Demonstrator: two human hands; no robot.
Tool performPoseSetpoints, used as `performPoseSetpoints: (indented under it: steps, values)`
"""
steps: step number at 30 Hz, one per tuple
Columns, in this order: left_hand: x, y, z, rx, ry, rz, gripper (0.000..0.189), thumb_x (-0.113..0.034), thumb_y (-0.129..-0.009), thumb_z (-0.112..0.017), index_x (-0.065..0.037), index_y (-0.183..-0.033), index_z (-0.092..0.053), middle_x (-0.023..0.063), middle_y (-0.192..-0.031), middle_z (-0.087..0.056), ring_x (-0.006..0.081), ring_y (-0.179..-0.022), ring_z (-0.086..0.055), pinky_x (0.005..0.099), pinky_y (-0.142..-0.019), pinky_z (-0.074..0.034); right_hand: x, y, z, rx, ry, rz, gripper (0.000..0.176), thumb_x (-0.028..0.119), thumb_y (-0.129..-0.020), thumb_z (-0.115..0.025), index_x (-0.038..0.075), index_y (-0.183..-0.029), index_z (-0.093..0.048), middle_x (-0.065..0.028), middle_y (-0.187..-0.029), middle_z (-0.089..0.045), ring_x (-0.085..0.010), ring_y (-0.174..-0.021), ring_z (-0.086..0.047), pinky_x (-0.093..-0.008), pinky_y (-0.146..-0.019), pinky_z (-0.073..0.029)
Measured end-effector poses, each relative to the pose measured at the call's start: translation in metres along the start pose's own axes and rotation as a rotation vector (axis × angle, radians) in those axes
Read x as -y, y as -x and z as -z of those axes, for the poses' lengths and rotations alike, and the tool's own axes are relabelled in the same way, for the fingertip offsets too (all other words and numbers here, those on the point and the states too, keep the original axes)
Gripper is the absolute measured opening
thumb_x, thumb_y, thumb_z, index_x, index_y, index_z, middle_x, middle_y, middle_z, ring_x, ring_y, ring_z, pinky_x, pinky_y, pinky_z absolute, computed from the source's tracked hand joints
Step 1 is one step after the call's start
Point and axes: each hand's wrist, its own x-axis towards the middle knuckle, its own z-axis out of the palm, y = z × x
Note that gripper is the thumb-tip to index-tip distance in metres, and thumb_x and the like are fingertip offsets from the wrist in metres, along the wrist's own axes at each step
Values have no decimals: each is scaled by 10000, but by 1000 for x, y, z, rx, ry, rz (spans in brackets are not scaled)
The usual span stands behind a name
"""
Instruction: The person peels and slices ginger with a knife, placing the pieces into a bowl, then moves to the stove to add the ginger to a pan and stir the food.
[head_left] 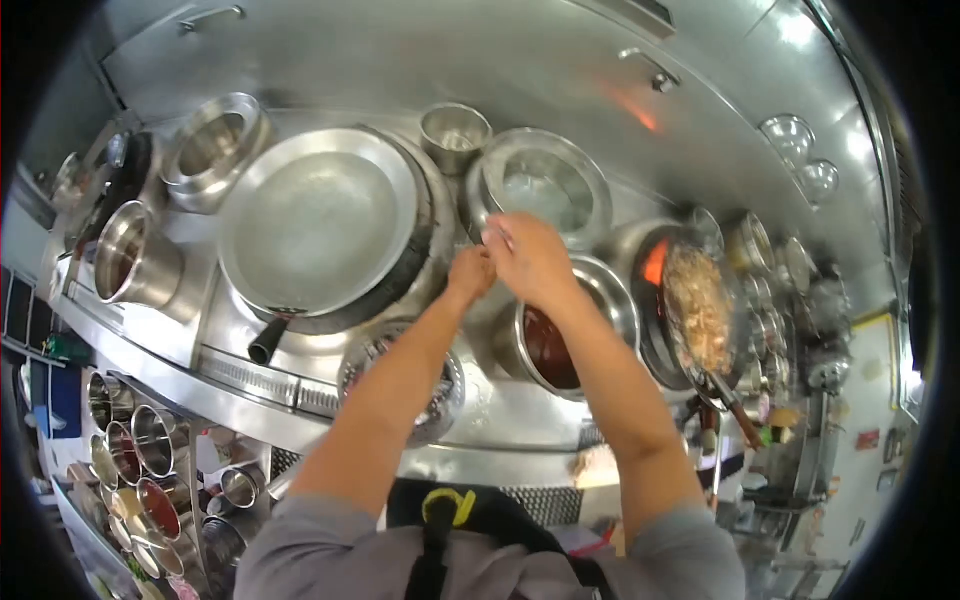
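My left hand (pixel 472 274) is closed, its fingers curled, close beside my right hand. My right hand (pixel 532 262) is also closed, fingers pinched together; what either hand holds, if anything, is hidden. Both are raised in front of a steel pot of clear liquid (pixel 599 190). Below my right forearm stands a pot with dark red-brown sauce (pixel 550 350), partly covered by the arm. To the left of my hands sits a large wok (pixel 409 210) holding cloudy liquid, its dark handle toward me. A perforated steel strainer (pixel 440 405) lies under my left forearm.
On the right, a dark wok (pixel 650 325) holds browned food (pixel 700 305), with an orange flame (pixel 656 262) at its left edge. Tongs and ladle-like handles (pixel 735 405) rest at its front. A small steel pot (pixel 455 140) stands behind; another pot (pixel 150 265) is far left.
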Motion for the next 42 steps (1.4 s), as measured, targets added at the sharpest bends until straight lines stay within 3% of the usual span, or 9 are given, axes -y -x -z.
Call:
performPoseSetpoints:
  steps: [10, 14, 18, 23, 28, 30, 33, 34, 42]
  values:
    - [-51, 70, 36, -20, -118, -30, 351, -346, -888, -620, -36, -1011, -730, 222, -1005, -722, 420, -999, -679, 480, -910, -537, 102, 166, 89, 206, -425, 26, 169, 92, -950, -661, -14, -1073, -711, -161, -937, -717, -253, -811, -698, -316, -722, -541]
    - [-48, 88, 40, 271, -373, 37, 279, -291, -942, -580, -66, -1023, -725, 203, -1008, -729, 411, -1008, -681, 492, -886, -544, 83, 232, 99, 321, -602, -325, 182, 98, -968, -658, -21, -1091, -721, -119, -969, -737, -177, -839, -698, -289, -751, -546]
    - [-81, 97, 115, -24, -256, -25, 269, -278, -950, -568, -71, -1027, -722, 194, -1007, -732, 395, -998, -687, 493, -870, -543, 59, 296, 98, 279, -641, -538, 197, 99, -990, -636, -50, -1094, -711, -114, -985, -740, -143, -849, -699, -270, -761, -553]
    - [57, -5, 216, -356, -801, -52, 332, -305, -916, -549, -22, -938, -722, 250, -963, -716, 417, -911, -695, 521, -806, -539, 32, 358, 83, 181, -703, -708, 215, 145, -989, -653, -29, -1100, -713, -84, -939, -736, -141, -820, -689, -263, -747, -554]
    - [161, -101, 286, 59, -1133, -39, 487, -413, -835, -649, 29, -1026, -725, 278, -1095, -700, 434, -1041, -675, 503, -926, -530, 31, 404, 111, 66, -572, -733, 236, 189, -989, -639, -11, -1090, -715, -79, -866, -728, -119, -760, -651, -275, -706, -528]
    - [140, -133, 323, 184, -1333, -135, 369, -344, -851, -657, -22, -1017, -728, 235, -1128, -700, 452, -1010, -670, 510, -892, -533, 18, 437, 123, 6, -634, -811, 236, 195, -989, -640, -7, -1088, -712, -73, -861, -725, -121, -755, -653, -275, -705, -531]
    - [-70, -51, 309, -147, -494, 91, 193, -220, -884, -670, -30, -916, -663, 151, -847, -681, 284, -749, -657, 423, -638, -524, -14, 502, 143, -110, -800, -934, 227, 205, -991, -638, 4, -1068, -711, -57, -878, -721, -128, -750, -675, -269, -707, -553]
    - [-59, -61, 321, -250, -631, -424, 172, -236, -930, -654, -64, -935, -658, 69, -793, -654, 151, -671, -599, 326, -549, -478, -24, 521, 160, -226, -829, -999, 236, 216, -995, -638, 5, -1071, -711, -54, -885, -720, -130, -754, -680, -268, -706, -558]
    - [-359, 257, -18, 371, 271, -137, 104, -158, -958, -681, -85, -1030, -692, 15, -874, -697, 97, -727, -658, 235, -610, -542, -136, 586, 344, -915, -780, -893, 501, 411, -1012, -615, 29, -1335, -594, -94, -1132, -679, -172, -856, -676, -304, -737, -570]
